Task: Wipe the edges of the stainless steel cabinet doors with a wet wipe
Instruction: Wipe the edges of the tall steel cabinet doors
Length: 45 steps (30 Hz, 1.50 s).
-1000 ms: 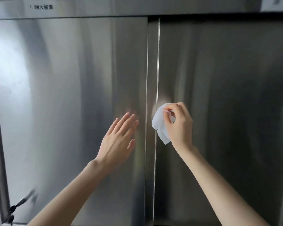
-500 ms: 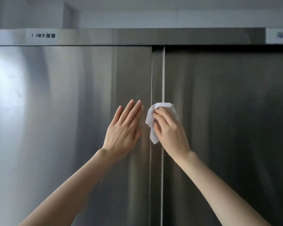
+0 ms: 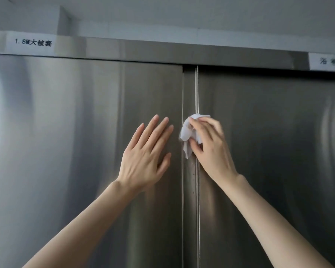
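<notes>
Two stainless steel cabinet doors fill the view, the left door (image 3: 75,142) and the right door (image 3: 278,151), meeting at a narrow vertical seam (image 3: 190,89). My right hand (image 3: 211,149) is shut on a crumpled white wet wipe (image 3: 188,132) and presses it against the seam about a third of the way down from the doors' top. Fingers spread, my left hand (image 3: 145,153) lies flat on the left door just beside the seam, holding nothing.
A steel header strip (image 3: 162,53) runs above the doors. It carries a white label with printed characters (image 3: 33,42) at the left and another label (image 3: 327,61) at the right. A pale wall and ceiling lie above.
Both hands have moved up the doors, the wipe sliding upward along the seam. My view has tilted up, bringing the header strip and the wall above it into sight.
</notes>
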{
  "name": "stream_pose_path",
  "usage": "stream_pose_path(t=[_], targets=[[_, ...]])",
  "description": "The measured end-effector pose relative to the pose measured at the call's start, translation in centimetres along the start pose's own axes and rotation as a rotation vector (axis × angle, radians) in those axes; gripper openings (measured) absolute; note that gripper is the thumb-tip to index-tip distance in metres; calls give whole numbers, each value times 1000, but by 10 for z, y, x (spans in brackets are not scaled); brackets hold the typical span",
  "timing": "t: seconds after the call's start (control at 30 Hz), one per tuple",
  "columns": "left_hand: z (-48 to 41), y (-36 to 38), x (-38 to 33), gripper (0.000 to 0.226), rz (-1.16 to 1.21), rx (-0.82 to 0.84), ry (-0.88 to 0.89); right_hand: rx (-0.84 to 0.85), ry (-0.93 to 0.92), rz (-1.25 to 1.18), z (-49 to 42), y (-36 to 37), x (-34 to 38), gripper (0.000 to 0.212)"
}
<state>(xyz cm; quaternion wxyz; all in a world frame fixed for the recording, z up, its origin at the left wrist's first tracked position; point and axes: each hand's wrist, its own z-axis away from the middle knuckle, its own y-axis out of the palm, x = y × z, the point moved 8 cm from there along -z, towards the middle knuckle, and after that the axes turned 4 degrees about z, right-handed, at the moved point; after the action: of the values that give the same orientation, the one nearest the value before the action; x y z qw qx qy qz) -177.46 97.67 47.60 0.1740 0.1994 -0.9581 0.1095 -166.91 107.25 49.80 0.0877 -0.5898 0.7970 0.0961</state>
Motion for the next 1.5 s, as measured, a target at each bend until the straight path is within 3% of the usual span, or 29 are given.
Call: stream_pose_path(t=[0.2, 0.5, 0.67, 0.83, 1.07, 1.3, 1.4, 1.5], targets=[[-30, 2, 17, 63, -53, 11, -49, 9, -43, 59, 1, 5, -1, 28], [-29, 5, 19, 62, -98, 16, -59, -57, -43, 21, -77, 1, -13, 8], [-28, 5, 18, 62, -102, 15, -62, 2, -26, 102, -72, 5, -17, 34], [-28, 3, 17, 61, -98, 0, -57, 4, -33, 85, -61, 6, -17, 23], [-29, 4, 16, 61, -95, -4, -59, 32, 66, -56, -118, 11, -25, 23], [-29, 3, 15, 61, -87, 2, -54, 45, -114, 86, -49, 10, 0, 27], [-29, 3, 14, 61, -93, 2, -45, 174, -74, 95, -76, 17, -8, 33], [-29, 4, 15, 61, -95, -1, -48, 194, -24, 164, -121, 23, -16, 37]])
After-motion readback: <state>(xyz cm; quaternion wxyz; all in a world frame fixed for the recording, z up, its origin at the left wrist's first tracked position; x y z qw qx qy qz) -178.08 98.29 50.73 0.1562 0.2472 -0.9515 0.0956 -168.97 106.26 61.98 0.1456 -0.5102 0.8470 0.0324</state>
